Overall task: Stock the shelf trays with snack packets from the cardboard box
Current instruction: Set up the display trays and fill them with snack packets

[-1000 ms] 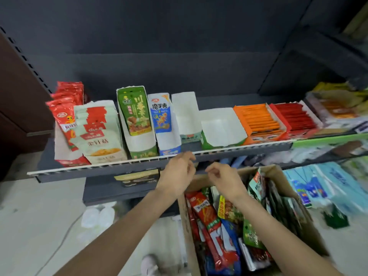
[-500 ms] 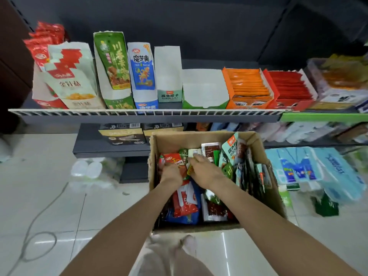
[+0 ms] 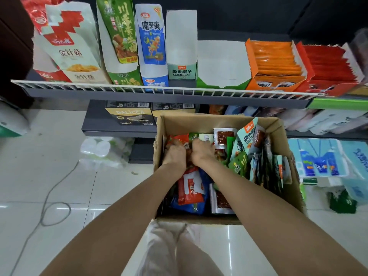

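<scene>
The open cardboard box [image 3: 219,121] stands on the floor under the shelf, full of mixed snack packets. Both my hands are down inside its far left part, side by side. My left hand [image 3: 175,154] curls its fingers round a red packet [image 3: 180,139]. My right hand [image 3: 202,152] curls its fingers into green packets [image 3: 194,135]; the fingertips are hidden among them. On the shelf above, the wide white tray [image 3: 222,64] and the narrow tray with a teal front [image 3: 181,36] hold nothing. The orange tray [image 3: 274,62] and the red tray [image 3: 326,66] are filled.
A white wire rail [image 3: 159,89] runs along the shelf's front edge. Trays with tall packets stand at the left [image 3: 119,36]. Below are dark boxes [image 3: 129,114], wrapped rolls [image 3: 103,150] and a cable [image 3: 49,206] on the floor, and blue tissue packs [image 3: 322,156] at the right.
My hands dropped from the shelf's front edge into the box and dug into the packets. The view tilted down and closer to the box.
</scene>
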`<state>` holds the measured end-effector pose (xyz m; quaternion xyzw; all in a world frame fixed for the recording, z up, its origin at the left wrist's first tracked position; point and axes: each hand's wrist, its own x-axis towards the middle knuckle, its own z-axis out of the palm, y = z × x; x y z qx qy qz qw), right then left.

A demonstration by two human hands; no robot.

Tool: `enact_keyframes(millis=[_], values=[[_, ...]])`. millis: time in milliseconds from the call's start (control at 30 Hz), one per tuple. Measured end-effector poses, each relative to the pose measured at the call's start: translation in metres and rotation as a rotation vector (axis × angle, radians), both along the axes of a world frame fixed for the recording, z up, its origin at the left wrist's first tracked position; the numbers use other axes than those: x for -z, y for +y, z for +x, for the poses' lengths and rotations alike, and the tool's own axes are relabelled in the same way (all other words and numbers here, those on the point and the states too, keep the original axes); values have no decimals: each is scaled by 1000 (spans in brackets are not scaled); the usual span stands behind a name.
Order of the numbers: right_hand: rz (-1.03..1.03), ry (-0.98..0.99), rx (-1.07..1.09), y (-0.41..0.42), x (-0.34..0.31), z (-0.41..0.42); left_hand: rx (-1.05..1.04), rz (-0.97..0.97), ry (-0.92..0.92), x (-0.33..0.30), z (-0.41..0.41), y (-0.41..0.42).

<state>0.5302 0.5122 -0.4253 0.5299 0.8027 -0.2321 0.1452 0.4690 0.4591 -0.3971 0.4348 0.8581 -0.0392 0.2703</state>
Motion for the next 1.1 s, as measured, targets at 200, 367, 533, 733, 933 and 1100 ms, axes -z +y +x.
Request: enact_keyframes(millis=[200,367,533,733,933,1100], values=[[-322,521,395,5,-8,15,60,-52,-14,-1,-13,10],[-441,749,615,-5,-23,33,90,-75,-48,-7,-16,18],[-507,859,717,-3,-32,40,53,35,-28,-23,-20,19],[-529,904,705,5,-58,45,42,270,-199,-62,-41,9],[-457,998,548,10,-102,40,-327,576,-622,-101,-57,5],[-277,1059,418,16,-140,21,-679,710,-1044,-134,-64,10]])
